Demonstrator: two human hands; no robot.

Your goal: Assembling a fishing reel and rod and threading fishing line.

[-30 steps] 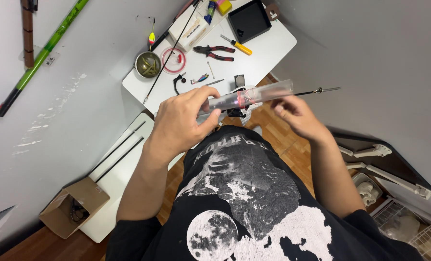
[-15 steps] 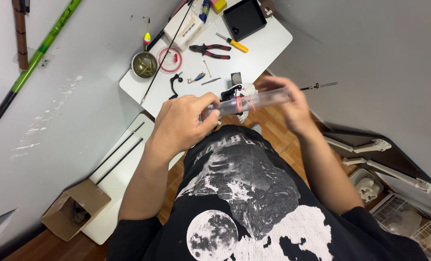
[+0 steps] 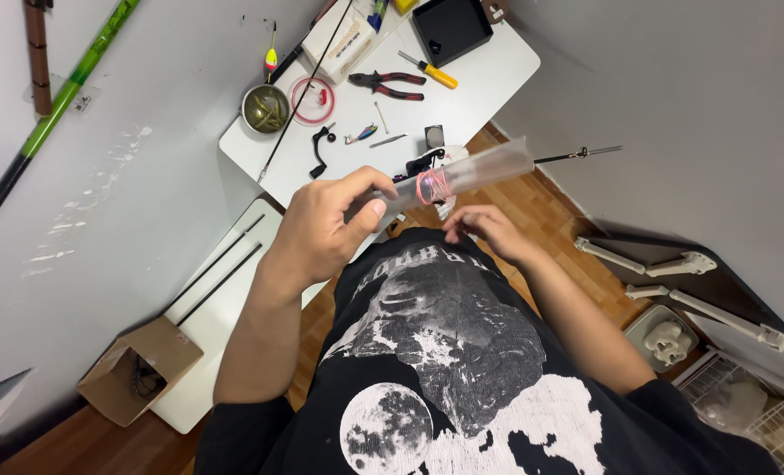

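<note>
Right hand [image 3: 489,230] dropped off clear tube [image 3: 462,176], fingers loose, empty; left hand [image 3: 326,230] fingers pinch tube end.

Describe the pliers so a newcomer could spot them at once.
Start at the white table above the hands. The pliers lie near its middle, between the pink spool and the yellow screwdriver. They alone have red-and-black paired handles.

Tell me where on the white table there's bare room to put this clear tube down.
Free: the white table's right part, between the red-handled pliers and its right edge, below the black tray. Crowded: the left end, around the metal bowl, red line coil and black crank handle.
</note>
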